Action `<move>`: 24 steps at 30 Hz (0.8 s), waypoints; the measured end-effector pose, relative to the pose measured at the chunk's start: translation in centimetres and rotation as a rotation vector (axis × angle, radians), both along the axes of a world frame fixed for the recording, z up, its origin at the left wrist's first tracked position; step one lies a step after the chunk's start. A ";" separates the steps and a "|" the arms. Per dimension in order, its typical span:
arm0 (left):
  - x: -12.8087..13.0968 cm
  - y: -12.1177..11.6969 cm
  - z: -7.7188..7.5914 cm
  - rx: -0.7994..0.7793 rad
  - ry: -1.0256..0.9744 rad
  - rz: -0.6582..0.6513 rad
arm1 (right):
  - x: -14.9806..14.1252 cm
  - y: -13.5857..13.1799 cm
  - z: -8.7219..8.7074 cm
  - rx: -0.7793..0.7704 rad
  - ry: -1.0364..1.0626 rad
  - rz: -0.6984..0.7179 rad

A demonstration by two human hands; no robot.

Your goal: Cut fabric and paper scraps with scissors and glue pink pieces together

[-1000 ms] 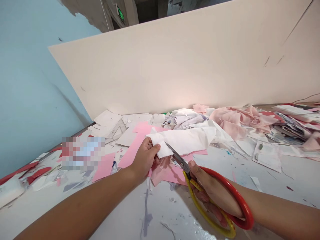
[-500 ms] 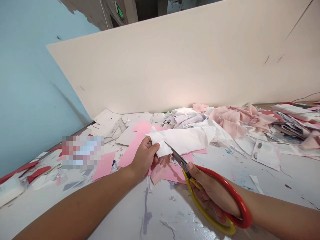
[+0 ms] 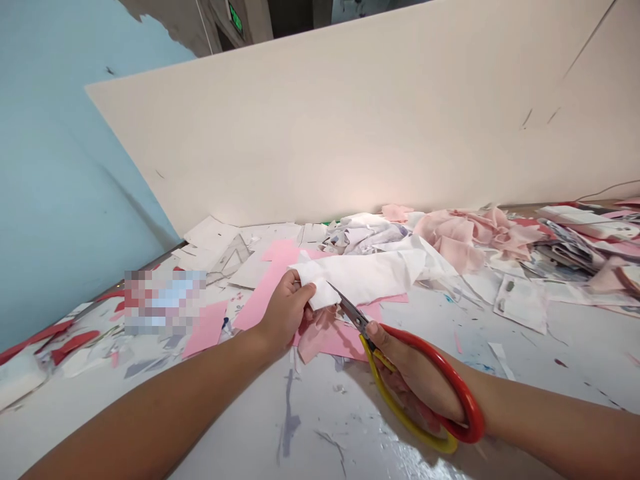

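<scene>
A folded piece of white cloth [image 3: 373, 275] is pinched at its left end between the thumb and fingers of my left hand [image 3: 290, 303]. My right hand [image 3: 400, 353] grips a pair of scissors [image 3: 356, 315] with one red and one yellow handle. One blade lies over the cloth's lower edge, its tip a little right of my left thumb. The other blade is mostly hidden. Beneath the cloth are a pink sheet [image 3: 265, 293] and a dusty-pink cloth scrap [image 3: 313, 339] hanging under my left hand.
A pale upright panel [image 3: 340, 133] closes off the back of the white table [image 3: 240, 413]. Crumpled pink cloth [image 3: 450, 237] and a stack of scraps [image 3: 575, 250] lie at the right. Red scraps [image 3: 75, 345] and a blurred patch [image 3: 165, 301] are at the left.
The whole view has shifted slightly, so things sit a little further left. Both hands keep their hold, and the scissors stay at the cloth's lower edge.
</scene>
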State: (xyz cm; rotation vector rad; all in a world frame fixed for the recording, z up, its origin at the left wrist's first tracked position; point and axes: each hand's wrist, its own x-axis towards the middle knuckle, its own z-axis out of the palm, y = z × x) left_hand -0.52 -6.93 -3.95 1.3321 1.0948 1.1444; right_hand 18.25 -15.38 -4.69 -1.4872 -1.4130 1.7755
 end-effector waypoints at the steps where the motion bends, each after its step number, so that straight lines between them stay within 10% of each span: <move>1: 0.0 0.0 0.0 0.003 0.001 -0.001 | 0.0 -0.1 0.0 0.022 -0.008 0.012; 24: -0.3 1.2 -1.0 -0.071 -0.154 0.050 | -0.3 -1.0 2.9 -0.224 -0.057 0.012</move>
